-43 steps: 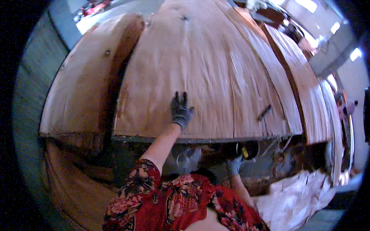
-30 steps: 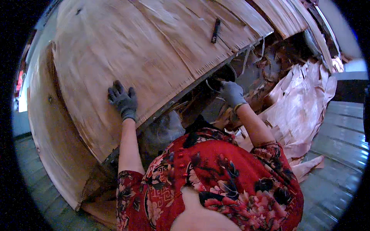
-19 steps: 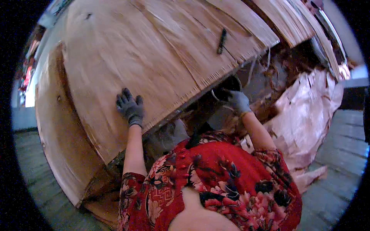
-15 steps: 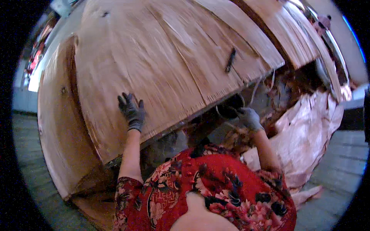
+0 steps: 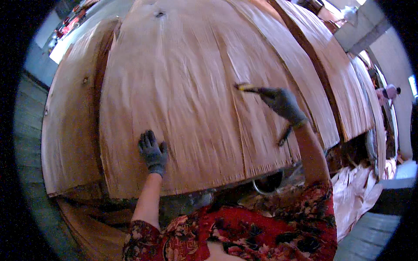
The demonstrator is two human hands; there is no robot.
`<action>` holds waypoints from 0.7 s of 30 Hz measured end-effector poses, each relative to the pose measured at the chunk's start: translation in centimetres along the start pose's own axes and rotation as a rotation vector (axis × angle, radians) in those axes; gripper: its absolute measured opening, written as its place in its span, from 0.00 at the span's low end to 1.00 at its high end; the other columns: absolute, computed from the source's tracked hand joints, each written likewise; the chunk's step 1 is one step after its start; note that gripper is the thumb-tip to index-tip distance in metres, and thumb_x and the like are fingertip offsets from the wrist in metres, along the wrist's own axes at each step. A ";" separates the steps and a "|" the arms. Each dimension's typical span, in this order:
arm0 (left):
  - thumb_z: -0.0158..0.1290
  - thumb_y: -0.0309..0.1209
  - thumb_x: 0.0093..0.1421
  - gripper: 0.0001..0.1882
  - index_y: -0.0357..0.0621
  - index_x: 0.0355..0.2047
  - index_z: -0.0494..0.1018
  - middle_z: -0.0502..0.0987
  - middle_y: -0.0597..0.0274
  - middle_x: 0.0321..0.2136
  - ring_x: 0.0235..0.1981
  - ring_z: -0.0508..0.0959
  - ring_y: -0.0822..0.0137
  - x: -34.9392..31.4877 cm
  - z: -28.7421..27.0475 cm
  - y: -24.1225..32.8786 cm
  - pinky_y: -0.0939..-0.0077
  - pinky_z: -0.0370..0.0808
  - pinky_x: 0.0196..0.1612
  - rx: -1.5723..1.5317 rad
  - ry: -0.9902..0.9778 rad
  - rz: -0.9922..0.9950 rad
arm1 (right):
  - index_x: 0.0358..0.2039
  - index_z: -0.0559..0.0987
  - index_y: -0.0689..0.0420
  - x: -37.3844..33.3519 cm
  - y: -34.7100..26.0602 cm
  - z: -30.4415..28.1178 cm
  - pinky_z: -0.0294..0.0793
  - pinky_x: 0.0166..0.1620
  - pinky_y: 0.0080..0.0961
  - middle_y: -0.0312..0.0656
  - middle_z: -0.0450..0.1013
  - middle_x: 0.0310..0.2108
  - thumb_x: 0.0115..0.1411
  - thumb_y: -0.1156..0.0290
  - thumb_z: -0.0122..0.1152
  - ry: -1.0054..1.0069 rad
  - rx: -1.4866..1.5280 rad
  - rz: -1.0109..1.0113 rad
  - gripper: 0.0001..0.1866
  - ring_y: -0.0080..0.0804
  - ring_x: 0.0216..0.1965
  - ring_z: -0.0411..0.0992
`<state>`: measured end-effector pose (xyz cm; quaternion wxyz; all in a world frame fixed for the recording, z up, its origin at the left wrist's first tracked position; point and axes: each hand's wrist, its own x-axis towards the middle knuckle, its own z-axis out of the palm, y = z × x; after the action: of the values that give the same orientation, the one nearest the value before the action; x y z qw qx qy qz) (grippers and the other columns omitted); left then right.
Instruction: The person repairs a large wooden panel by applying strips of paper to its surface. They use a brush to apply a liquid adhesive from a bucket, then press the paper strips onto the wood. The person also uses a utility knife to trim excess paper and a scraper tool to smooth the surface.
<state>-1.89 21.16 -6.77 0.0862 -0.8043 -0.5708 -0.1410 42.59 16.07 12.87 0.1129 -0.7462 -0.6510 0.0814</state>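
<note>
My left hand (image 5: 153,153), in a grey glove, lies flat with fingers spread on a wide sheet of wood veneer (image 5: 187,117). My right hand (image 5: 281,104), gloved the same way, is over the right part of that sheet. Its fingers close on a small dark strip (image 5: 248,88) with a yellow patch, whose exact kind I cannot make out. A slim dark tool (image 5: 284,135) rests on the veneer beside my right wrist. Below the sheet's near edge, a round container with a pale rim (image 5: 256,188) shows in part.
More veneer sheets (image 5: 74,122) lie along the left, and others (image 5: 322,65) overlap on the right, with dark gaps between. Crumpled pale veneer scraps (image 5: 355,191) hang at the lower right. A person (image 5: 387,92) is far off at the right.
My right hand has risen from the round container below the edge to above the veneer, and now holds the small strip. My left hand stays flat on the sheet. The view has shifted.
</note>
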 end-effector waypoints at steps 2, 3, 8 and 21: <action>0.48 0.44 0.53 0.38 0.34 0.59 0.54 0.58 0.43 0.58 0.59 0.57 0.45 0.2 -0.1 0.0 0.48 0.48 0.61 -0.032 -0.016 -0.001 | 0.41 0.79 0.46 7.7 1.2 2.1 0.71 0.30 0.37 0.50 0.74 0.26 0.56 0.57 0.54 0.202 0.075 -0.153 0.15 0.47 0.25 0.74; 0.49 0.43 0.53 0.38 0.34 0.59 0.54 0.58 0.43 0.58 0.59 0.57 0.45 -0.1 0.0 -0.4 0.48 0.48 0.61 -0.040 -0.007 -0.004 | 0.42 0.78 0.46 11.8 -0.7 1.2 0.71 0.31 0.37 0.48 0.75 0.26 0.55 0.56 0.54 0.011 -0.041 -0.002 0.16 0.45 0.26 0.74; 0.49 0.41 0.52 0.37 0.34 0.59 0.54 0.57 0.43 0.58 0.59 0.55 0.44 0.3 -0.6 0.9 0.48 0.47 0.61 -0.092 -0.058 -0.017 | 0.35 0.80 0.48 23.7 0.6 4.5 0.74 0.38 0.38 0.44 0.76 0.34 0.53 0.57 0.54 0.016 -0.115 -0.056 0.14 0.44 0.36 0.75; 0.47 0.42 0.56 0.34 0.35 0.59 0.54 0.56 0.44 0.59 0.60 0.54 0.45 0.7 -1.5 0.9 0.50 0.47 0.62 -0.052 -0.101 -0.021 | 0.34 0.81 0.48 13.2 -0.3 5.6 0.73 0.35 0.35 0.43 0.76 0.28 0.49 0.61 0.57 -0.247 -0.242 -0.090 0.12 0.40 0.29 0.75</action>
<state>-1.04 20.99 -5.10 0.0346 -0.8063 -0.5789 -0.1159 42.69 29.56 7.92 -0.0549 -0.7089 -0.6976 0.0883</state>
